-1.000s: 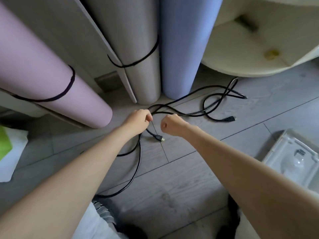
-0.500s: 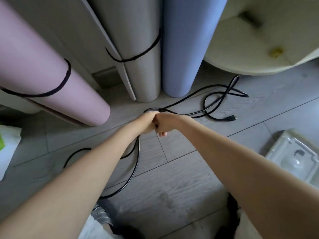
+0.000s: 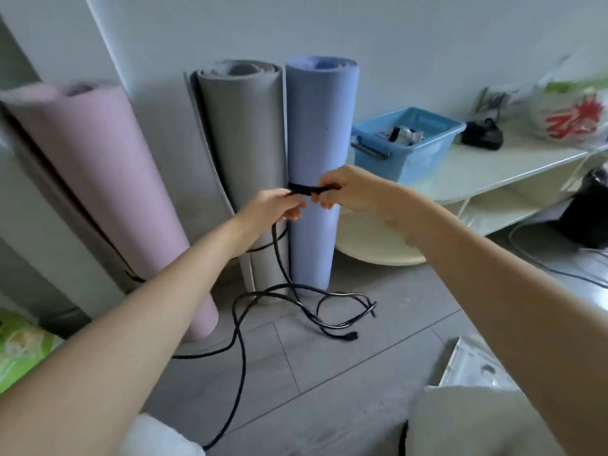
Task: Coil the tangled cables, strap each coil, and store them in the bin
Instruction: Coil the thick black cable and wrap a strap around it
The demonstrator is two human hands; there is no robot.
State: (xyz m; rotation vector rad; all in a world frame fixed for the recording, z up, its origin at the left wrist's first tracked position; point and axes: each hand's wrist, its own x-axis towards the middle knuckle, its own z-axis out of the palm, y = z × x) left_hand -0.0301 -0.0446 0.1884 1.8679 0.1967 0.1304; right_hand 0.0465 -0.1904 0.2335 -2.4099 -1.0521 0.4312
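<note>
A long black cable (image 3: 244, 327) hangs from my two raised hands and trails in loose tangled loops over the grey floor. My left hand (image 3: 274, 205) grips the cable where two strands drop down. My right hand (image 3: 342, 187) pinches the same stretch a little to the right, so a short piece runs taut between the fists. One plug end (image 3: 351, 337) lies on the floor. A blue plastic bin (image 3: 427, 149) sits on a low white shelf at the right, with some small dark and white items inside.
Three rolled mats stand against the wall: pink (image 3: 108, 192), grey (image 3: 245, 153), blue (image 3: 320, 133). The white shelf (image 3: 487, 166) also carries a black object (image 3: 483, 134) and a plastic bag (image 3: 572, 113). A clear plastic lid (image 3: 473, 366) lies at the lower right, green packaging (image 3: 23, 347) at the left.
Both hands rose from the floor to chest height with the cable, then parted, stretching a short piece between them. The view tilted up, revealing the shelf and blue bin.
</note>
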